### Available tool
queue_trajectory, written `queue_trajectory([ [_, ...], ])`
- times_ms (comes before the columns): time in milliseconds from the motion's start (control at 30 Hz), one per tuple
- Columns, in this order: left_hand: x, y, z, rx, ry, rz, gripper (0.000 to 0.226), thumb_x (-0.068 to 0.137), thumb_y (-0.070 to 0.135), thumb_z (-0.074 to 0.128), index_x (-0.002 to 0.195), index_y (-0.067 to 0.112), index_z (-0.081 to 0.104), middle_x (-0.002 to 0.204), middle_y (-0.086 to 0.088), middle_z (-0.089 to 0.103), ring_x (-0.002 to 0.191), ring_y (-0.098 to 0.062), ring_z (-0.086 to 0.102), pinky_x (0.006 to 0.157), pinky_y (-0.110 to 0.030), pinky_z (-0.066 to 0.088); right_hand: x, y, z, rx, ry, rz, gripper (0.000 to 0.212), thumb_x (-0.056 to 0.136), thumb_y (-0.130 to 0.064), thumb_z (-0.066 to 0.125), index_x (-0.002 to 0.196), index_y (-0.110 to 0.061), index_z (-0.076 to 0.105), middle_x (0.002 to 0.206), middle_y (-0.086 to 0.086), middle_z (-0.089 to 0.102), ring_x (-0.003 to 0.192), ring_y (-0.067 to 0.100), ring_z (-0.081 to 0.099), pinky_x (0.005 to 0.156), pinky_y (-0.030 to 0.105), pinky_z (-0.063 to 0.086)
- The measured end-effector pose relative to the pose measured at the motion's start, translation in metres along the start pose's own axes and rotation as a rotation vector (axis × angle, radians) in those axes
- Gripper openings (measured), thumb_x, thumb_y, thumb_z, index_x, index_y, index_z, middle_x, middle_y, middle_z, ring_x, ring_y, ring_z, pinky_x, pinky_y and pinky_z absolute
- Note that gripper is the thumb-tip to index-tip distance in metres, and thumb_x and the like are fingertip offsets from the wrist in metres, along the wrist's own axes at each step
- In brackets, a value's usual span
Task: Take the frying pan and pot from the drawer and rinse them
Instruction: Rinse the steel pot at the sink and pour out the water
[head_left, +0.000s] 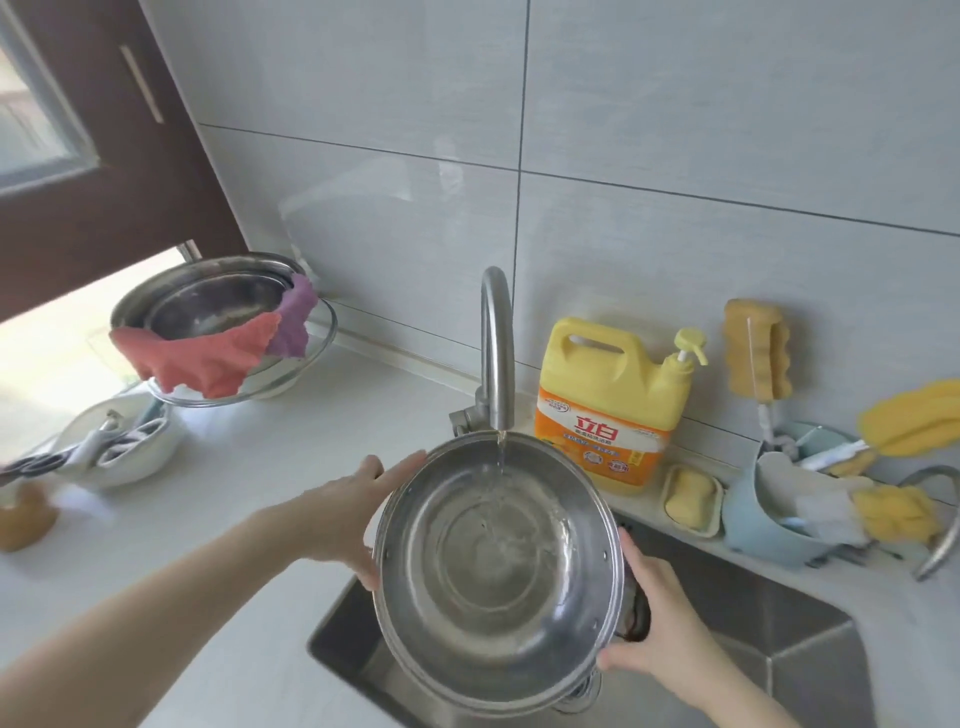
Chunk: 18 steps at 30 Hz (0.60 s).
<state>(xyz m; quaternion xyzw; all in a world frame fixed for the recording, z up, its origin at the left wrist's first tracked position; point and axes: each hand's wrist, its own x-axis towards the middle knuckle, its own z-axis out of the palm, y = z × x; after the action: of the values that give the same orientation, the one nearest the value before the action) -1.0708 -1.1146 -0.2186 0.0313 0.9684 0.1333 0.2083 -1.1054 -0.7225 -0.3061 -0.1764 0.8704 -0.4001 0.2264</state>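
Both hands grip the steel pot (498, 571) at centre frame: your left hand (358, 514) flat against its wall, your right hand (649, 629) curled round the dark handle. Tilted over the sink (779, 623) under the tap (496, 343), a filling pot could grow heavy, slip on wet steel and splash the bench (208, 519).

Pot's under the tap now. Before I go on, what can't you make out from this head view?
- Frying pan: nowhere in frame.
- Sink basin and drain: mostly hidden behind the pot.
- Left hand fingertips: behind the pot's wall.
- Right hand grip: a dark handle shows under it, blurred.
- Scissors: cut off by the left edge.
- Detergent bottle small print: too small.
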Motion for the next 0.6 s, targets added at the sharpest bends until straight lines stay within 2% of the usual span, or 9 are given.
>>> queue_trajectory([
  [100,-0.001,-0.008,0.042,0.021,0.246,0.03,0.138,0.061,0.053,0.085,0.142,0.055,-0.026,0.117,0.008,0.029,0.083,-0.013,0.054,0.079,-0.029,0.049,0.002,0.01,0.009,-0.098,0.189,-0.1,0.137,0.055,-0.03,0.093,0.143,-0.063,-0.007,0.125,-0.019,0.028,0.097,0.013,0.055,0.075,0.008,0.043],
  [167,-0.004,-0.011,0.074,0.014,0.414,0.027,0.142,0.058,0.05,0.088,0.144,0.053,-0.025,0.119,0.003,0.034,0.081,-0.016,0.057,0.071,-0.03,0.053,0.001,0.015,0.011,-0.234,0.287,-0.159,0.14,0.055,-0.026,0.094,0.14,-0.064,-0.01,0.121,-0.014,0.031,0.086,0.013,0.059,0.064,0.013,0.047],
  [267,-0.007,-0.006,0.112,-0.078,0.578,-0.004,0.152,0.04,0.042,0.097,0.157,0.033,0.001,0.11,-0.005,0.042,0.07,-0.023,0.064,0.05,-0.029,0.055,-0.006,0.021,0.008,-0.398,0.368,-0.202,0.15,0.041,-0.024,0.1,0.152,-0.046,0.002,0.121,0.0,0.039,0.074,0.011,0.065,0.054,0.02,0.053],
  [300,-0.007,-0.005,0.121,-0.102,0.627,-0.018,0.147,0.039,0.039,0.098,0.156,0.028,0.011,0.108,-0.007,0.043,0.07,-0.025,0.065,0.048,-0.029,0.055,-0.007,0.024,0.006,-0.435,0.398,-0.222,0.152,0.038,-0.023,0.1,0.154,-0.041,0.004,0.12,0.005,0.041,0.076,0.014,0.066,0.054,0.023,0.055],
  [367,-0.007,-0.001,0.128,-0.097,0.748,0.011,0.118,0.053,0.04,0.092,0.147,0.022,0.023,0.109,-0.01,0.043,0.072,-0.03,0.065,0.046,-0.03,0.055,-0.008,0.024,0.001,-0.489,0.523,-0.287,0.151,0.037,-0.019,0.1,0.155,-0.036,0.007,0.118,0.009,0.043,0.088,0.016,0.06,0.061,0.027,0.056],
  [433,-0.008,0.002,0.126,-0.05,0.841,0.045,0.089,0.068,0.048,0.07,0.141,0.019,0.026,0.111,-0.014,0.043,0.078,-0.031,0.062,0.047,-0.032,0.055,-0.005,0.019,-0.006,-0.517,0.658,-0.424,0.131,0.053,-0.02,0.095,0.155,-0.032,0.012,0.116,0.011,0.042,0.094,0.016,0.051,0.07,0.028,0.056],
  [500,-0.007,0.005,0.119,-0.028,0.909,0.06,0.079,0.073,0.049,0.061,0.136,0.017,0.027,0.11,-0.015,0.043,0.073,-0.031,0.061,0.044,-0.032,0.054,-0.005,0.007,-0.015,-0.55,0.708,-0.562,0.073,0.088,-0.038,0.066,0.148,-0.023,0.027,0.115,0.014,0.042,0.095,0.018,0.049,0.085,0.024,0.05],
  [533,-0.007,0.006,0.115,-0.025,0.944,0.073,0.076,0.075,0.048,0.061,0.135,0.016,0.027,0.109,-0.015,0.043,0.068,-0.031,0.062,0.042,-0.033,0.054,-0.004,0.001,-0.018,-0.554,0.719,-0.574,0.056,0.097,-0.046,0.048,0.142,-0.016,0.034,0.114,0.015,0.043,0.096,0.02,0.049,0.094,0.02,0.043],
  [600,-0.008,0.009,0.107,-0.018,1.005,0.107,0.073,0.076,0.044,0.063,0.133,0.016,0.026,0.109,-0.016,0.042,0.062,-0.03,0.062,0.04,-0.034,0.053,-0.004,-0.009,-0.024,-0.555,0.71,-0.566,0.051,0.099,-0.047,0.038,0.128,-0.006,0.043,0.113,0.018,0.043,0.096,0.022,0.048,0.107,0.013,0.028],
])
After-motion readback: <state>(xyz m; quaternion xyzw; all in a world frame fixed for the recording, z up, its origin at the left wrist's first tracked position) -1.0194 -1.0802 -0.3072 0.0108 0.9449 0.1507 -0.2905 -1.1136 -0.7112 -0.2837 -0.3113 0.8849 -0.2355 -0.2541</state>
